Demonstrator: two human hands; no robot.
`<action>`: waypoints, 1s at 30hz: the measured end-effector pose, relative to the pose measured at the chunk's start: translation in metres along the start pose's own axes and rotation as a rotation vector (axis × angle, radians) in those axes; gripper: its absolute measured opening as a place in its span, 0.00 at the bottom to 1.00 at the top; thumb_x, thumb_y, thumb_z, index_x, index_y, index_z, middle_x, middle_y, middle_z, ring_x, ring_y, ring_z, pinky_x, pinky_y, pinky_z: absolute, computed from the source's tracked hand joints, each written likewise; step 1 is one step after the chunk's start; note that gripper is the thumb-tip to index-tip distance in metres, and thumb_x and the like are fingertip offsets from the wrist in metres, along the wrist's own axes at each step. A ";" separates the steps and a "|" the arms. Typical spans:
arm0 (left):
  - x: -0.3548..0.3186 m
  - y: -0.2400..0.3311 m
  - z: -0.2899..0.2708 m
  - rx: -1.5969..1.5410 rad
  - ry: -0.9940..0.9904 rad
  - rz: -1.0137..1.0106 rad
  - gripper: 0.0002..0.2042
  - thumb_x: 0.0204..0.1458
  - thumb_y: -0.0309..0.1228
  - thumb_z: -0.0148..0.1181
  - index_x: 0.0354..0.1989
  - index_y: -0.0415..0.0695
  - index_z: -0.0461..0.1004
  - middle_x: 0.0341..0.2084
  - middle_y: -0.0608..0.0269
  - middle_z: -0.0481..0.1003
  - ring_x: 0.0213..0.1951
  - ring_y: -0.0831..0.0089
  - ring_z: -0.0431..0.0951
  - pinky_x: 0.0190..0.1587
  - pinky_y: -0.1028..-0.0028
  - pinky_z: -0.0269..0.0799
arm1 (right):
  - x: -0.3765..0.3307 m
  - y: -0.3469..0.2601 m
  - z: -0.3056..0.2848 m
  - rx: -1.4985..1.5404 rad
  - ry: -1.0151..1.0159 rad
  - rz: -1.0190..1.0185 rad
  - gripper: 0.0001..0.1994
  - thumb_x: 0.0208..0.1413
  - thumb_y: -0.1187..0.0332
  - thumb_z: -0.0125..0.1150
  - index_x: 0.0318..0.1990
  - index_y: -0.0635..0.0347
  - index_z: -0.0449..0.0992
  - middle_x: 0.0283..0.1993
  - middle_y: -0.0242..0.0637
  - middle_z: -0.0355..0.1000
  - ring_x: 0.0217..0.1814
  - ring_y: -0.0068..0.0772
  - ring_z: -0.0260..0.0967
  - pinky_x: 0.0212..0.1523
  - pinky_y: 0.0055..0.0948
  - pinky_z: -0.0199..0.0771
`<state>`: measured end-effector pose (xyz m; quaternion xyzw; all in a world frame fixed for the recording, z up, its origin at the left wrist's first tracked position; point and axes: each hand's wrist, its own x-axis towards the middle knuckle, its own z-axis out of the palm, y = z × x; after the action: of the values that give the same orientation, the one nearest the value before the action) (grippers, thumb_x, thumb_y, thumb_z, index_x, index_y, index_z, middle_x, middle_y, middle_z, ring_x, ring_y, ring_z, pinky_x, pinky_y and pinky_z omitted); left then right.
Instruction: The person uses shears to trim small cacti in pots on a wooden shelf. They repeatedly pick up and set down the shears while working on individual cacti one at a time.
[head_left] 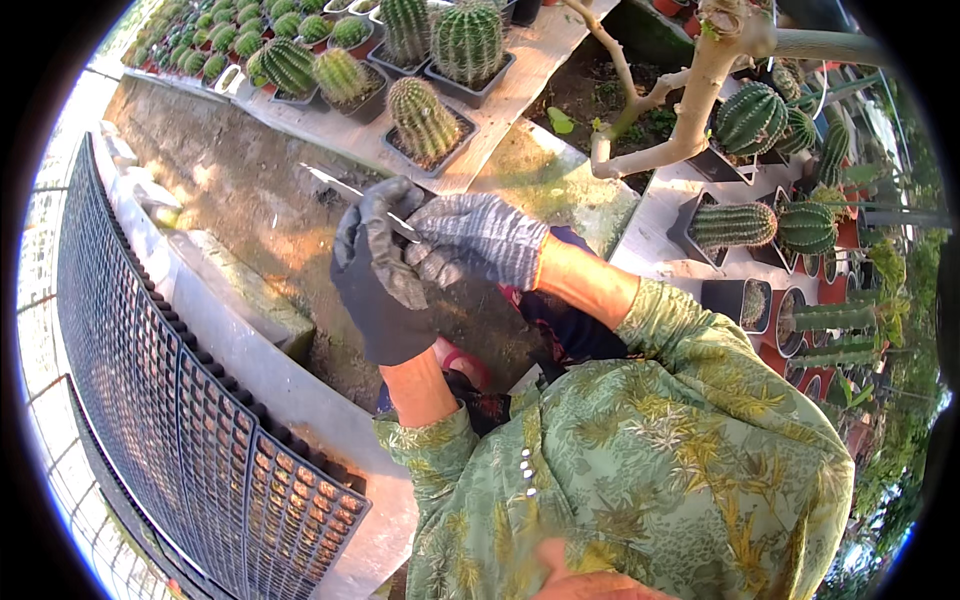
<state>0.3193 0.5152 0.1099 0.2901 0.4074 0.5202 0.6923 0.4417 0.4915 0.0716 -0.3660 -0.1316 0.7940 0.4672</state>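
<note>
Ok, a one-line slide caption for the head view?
Gloved left hand and right hand together grip thin metal tweezers above potted cacti and a black seedling tray.

My left hand [385, 280] wears a matt dark rubbery glove, my right hand [480, 240] a grey knit one; shiny metal tweezers [360, 195] between them.

I had just one view, from the left fisheye camera worn on the person's head. It looked steeply down, close over the dark-gloved left hand [380, 275] and the grey striped-gloved right hand [478, 240], with the green patterned sleeves [650, 450] entering from the lower edge. The black plastic grid tray [180, 420] curved along the left rim; the ribbed green cacti in square dark pots [425, 120] sat farther off, at the top.
</note>
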 end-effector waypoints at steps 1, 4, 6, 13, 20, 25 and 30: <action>0.001 0.001 -0.002 -0.018 0.047 0.086 0.11 0.53 0.33 0.51 0.39 0.37 0.71 0.27 0.61 0.71 0.23 0.78 0.68 0.27 0.78 0.68 | -0.004 -0.004 -0.006 -0.076 -0.005 -0.046 0.07 0.54 0.70 0.53 0.36 0.63 0.71 0.28 0.39 0.72 0.22 0.26 0.69 0.20 0.21 0.70; -0.006 0.009 -0.013 -0.001 0.167 0.214 0.12 0.52 0.33 0.51 0.40 0.38 0.71 0.29 0.57 0.71 0.28 0.72 0.72 0.32 0.77 0.70 | -0.016 -0.019 -0.032 -0.168 0.113 -0.088 0.09 0.54 0.68 0.53 0.39 0.64 0.72 0.30 0.39 0.73 0.23 0.25 0.70 0.22 0.21 0.72; -0.007 0.013 -0.021 0.045 0.126 0.274 0.12 0.52 0.34 0.51 0.41 0.40 0.70 0.28 0.58 0.71 0.27 0.73 0.72 0.30 0.76 0.71 | -0.022 -0.018 -0.050 -0.166 0.215 -0.141 0.08 0.53 0.68 0.54 0.37 0.63 0.72 0.27 0.38 0.72 0.20 0.23 0.68 0.18 0.19 0.69; -0.004 0.005 -0.037 0.068 0.099 0.112 0.18 0.53 0.36 0.48 0.51 0.42 0.63 0.27 0.62 0.68 0.18 0.80 0.64 0.23 0.82 0.65 | -0.014 0.042 -0.109 -0.007 0.437 -0.157 0.07 0.53 0.69 0.53 0.36 0.63 0.69 0.22 0.43 0.69 0.16 0.30 0.65 0.13 0.24 0.64; -0.002 -0.001 -0.038 0.044 0.181 0.166 0.21 0.55 0.39 0.47 0.51 0.37 0.63 0.22 0.66 0.66 0.15 0.86 0.57 0.23 0.84 0.59 | 0.052 0.040 -0.121 0.099 0.398 -0.229 0.32 0.49 0.75 0.57 0.60 0.60 0.48 0.29 0.45 0.70 0.23 0.37 0.70 0.20 0.29 0.73; 0.001 0.000 -0.042 -0.002 0.213 0.200 0.20 0.54 0.39 0.47 0.51 0.38 0.63 0.22 0.66 0.67 0.17 0.85 0.60 0.21 0.84 0.60 | 0.095 0.017 -0.111 0.143 0.470 -0.245 0.41 0.48 0.78 0.56 0.64 0.47 0.37 0.38 0.48 0.68 0.26 0.42 0.71 0.23 0.36 0.75; 0.011 -0.002 -0.056 0.027 0.001 0.118 0.20 0.56 0.37 0.45 0.53 0.38 0.61 0.23 0.65 0.68 0.21 0.85 0.64 0.21 0.86 0.64 | 0.123 0.017 -0.114 0.056 0.492 -0.271 0.44 0.47 0.77 0.58 0.65 0.41 0.34 0.38 0.47 0.69 0.25 0.40 0.70 0.22 0.39 0.75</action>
<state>0.2730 0.5235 0.0774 0.3228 0.3971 0.5548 0.6560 0.4749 0.5708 -0.0735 -0.5139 -0.0401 0.6148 0.5969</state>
